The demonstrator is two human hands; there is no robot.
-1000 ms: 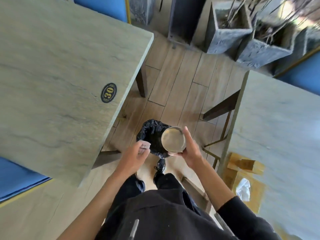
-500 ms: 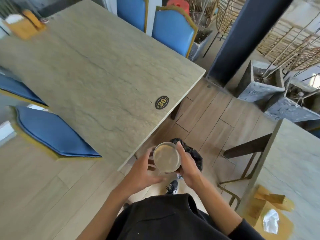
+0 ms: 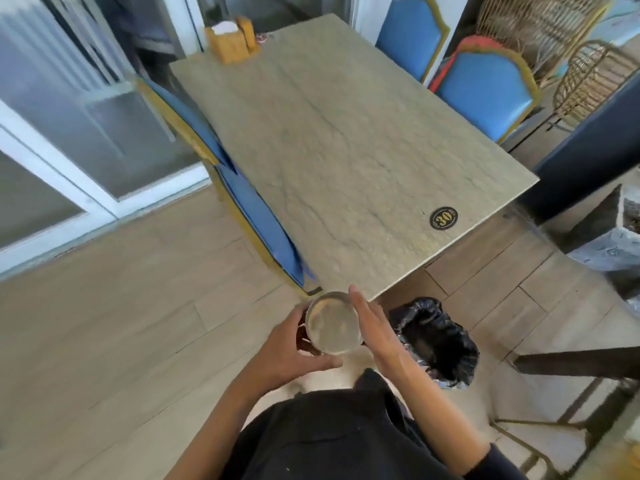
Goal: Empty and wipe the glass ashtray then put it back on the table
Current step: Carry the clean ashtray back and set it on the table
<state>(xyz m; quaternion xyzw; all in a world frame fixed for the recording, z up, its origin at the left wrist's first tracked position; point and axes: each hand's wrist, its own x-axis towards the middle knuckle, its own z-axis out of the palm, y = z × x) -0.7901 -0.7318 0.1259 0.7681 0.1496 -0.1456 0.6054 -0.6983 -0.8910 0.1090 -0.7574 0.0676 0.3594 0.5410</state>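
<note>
The round glass ashtray (image 3: 333, 323) is held in the air between both hands, just off the near corner of the stone-topped table (image 3: 346, 150). My left hand (image 3: 289, 348) cups it from the left and below, thumb under its near rim. My right hand (image 3: 372, 322) presses flat against its right side with fingers pointing up. The ashtray's inside looks bare. I cannot see a wiping cloth or tissue in either hand.
A bin lined with a black bag (image 3: 438, 341) stands on the wooden floor right of my hands. The table carries a "30" badge (image 3: 443, 218) and a wooden napkin holder (image 3: 231, 41) at its far end. Blue chairs (image 3: 485, 88) flank the table.
The ashtray has moved from over the black-lined bin to the left, toward the table's near corner. My left hand came onto the ashtray. My view swung up and left along the table.
</note>
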